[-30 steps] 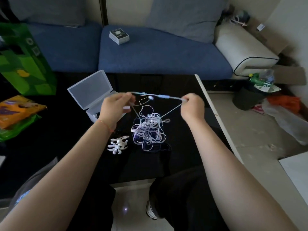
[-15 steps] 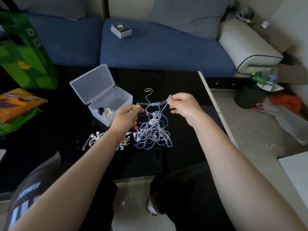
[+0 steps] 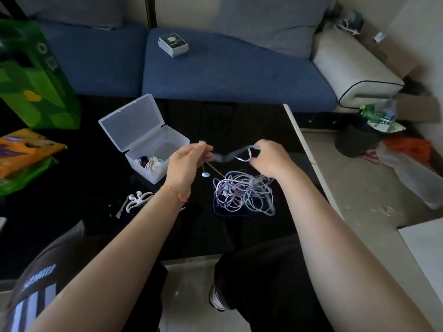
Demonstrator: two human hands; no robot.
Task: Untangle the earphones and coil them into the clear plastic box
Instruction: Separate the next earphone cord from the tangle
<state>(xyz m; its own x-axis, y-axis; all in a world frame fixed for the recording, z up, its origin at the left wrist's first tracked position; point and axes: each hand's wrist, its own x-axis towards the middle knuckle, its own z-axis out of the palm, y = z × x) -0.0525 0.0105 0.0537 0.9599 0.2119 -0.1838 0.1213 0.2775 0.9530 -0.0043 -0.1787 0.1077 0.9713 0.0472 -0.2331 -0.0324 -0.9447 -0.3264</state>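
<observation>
Tangled earphones have dropped flatter; left hand, right hand each grip thin cord.

glossy black table, translucent smooth plastic box, thin rubbery earphones, matt blue cloth sofa.

The person has bare forearms, a thin red-and-yellow string bracelet on the left wrist, a dark shirt with pale lettering and stripes, and dark trousers.
</observation>
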